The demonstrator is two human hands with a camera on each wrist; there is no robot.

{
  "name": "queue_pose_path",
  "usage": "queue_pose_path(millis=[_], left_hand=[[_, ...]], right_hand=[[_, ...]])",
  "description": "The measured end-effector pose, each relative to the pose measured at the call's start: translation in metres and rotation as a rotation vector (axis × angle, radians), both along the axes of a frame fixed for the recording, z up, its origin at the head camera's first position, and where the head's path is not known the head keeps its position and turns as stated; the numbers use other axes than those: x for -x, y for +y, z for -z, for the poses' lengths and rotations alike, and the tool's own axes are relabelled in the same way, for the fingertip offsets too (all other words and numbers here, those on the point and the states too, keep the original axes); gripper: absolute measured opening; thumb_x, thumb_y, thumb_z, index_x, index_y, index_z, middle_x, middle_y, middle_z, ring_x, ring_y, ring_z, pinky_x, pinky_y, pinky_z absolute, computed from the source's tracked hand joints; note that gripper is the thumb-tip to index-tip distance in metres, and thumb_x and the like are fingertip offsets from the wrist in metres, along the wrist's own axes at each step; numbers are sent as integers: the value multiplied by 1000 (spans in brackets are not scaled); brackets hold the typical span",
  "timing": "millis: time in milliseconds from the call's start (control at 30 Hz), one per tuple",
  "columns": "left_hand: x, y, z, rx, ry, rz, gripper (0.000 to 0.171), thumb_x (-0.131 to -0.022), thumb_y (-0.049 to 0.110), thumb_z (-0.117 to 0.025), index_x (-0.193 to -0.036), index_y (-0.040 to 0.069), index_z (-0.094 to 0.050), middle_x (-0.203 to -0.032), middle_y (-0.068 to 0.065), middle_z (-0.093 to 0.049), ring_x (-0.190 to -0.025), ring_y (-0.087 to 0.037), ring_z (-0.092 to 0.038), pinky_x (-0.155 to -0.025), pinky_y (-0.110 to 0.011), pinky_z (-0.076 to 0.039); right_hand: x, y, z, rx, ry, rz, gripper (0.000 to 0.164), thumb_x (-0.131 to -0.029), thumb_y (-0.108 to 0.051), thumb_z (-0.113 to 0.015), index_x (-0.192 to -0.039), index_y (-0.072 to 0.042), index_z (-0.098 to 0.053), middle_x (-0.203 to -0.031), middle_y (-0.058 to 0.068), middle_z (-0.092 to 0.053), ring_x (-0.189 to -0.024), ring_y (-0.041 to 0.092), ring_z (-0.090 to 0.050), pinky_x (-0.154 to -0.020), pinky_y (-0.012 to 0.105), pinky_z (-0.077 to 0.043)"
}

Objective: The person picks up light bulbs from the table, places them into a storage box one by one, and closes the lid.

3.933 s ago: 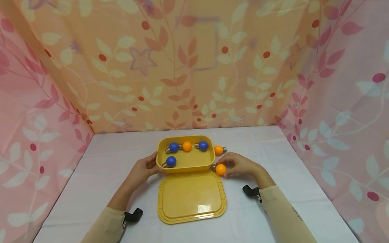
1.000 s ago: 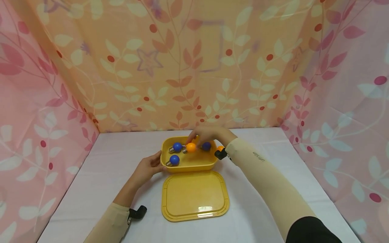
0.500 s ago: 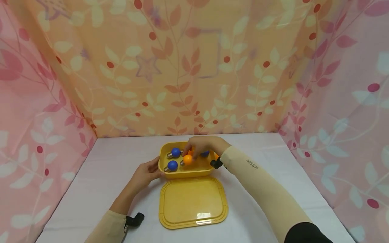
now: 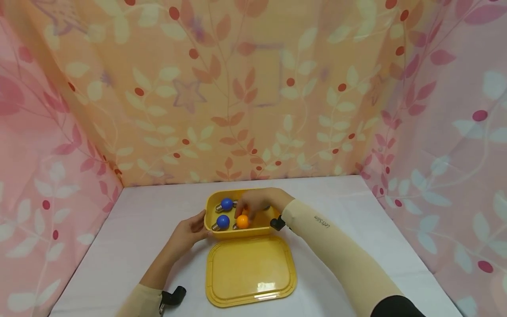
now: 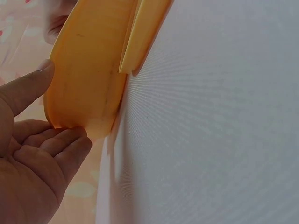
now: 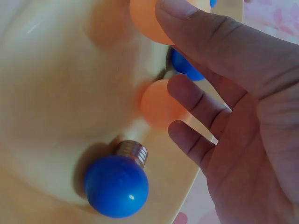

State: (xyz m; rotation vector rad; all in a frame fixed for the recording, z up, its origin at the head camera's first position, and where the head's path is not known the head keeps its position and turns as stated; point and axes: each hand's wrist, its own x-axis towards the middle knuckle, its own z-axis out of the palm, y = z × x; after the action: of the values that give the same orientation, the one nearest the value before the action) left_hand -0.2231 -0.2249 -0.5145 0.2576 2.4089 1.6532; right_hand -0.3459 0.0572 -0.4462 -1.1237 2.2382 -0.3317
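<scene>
In the head view, my left hand [image 4: 189,229] grips the left end of a yellow plastic box [image 4: 240,234]. The left wrist view puts its thumb on the box wall [image 5: 86,60] and its fingers round the end. My right hand [image 4: 257,200] reaches into the box and pinches an orange light bulb [image 4: 242,221] by its globe. Two blue light bulbs lie left of it, one front [image 4: 223,221] and one back [image 4: 227,204]. Under my right fingers, the right wrist view has another orange bulb [image 6: 159,105] and a blue bulb [image 6: 117,186] inside the box.
A flat yellow lid [image 4: 251,270] lies in front of the box on the white tablecloth [image 4: 332,273]. Patterned cloth [image 4: 253,132] closes off the back and sides. My right forearm [image 4: 325,237] covers the area right of the box.
Earlier my right hand held an orange bulb outside the box, at its right. It has carried the bulb inside and lowered it toward the front wall. My left hand keeps its grip.
</scene>
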Motion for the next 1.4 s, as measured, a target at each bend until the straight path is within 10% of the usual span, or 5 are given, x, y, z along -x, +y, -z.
queue_pose_path(millis=[733,1400], left_hand=[[4,-2,-9,-2,31,14,92,-88,31,-82,-161,9,-30,-160,-11,-43,-143,-26,-47,-103,-29,-52],[2,2,-2,-2,6,12,91,-90,28,-81,-161,6,-29,-160,-15,-42,-144,-30,-46,-102,-28,-52]], right_hand=[[1,38,-34,209,76,48,40,-87,-16,-83,-126,-21,-75,-126,-9,-70,-126,34,-58,-111,48,-48],[-19,127,-34,361,238,377,39,-90,-32,-81,-129,-32,-71,-136,-10,-64,-133,25,-53,-113,53,-46]])
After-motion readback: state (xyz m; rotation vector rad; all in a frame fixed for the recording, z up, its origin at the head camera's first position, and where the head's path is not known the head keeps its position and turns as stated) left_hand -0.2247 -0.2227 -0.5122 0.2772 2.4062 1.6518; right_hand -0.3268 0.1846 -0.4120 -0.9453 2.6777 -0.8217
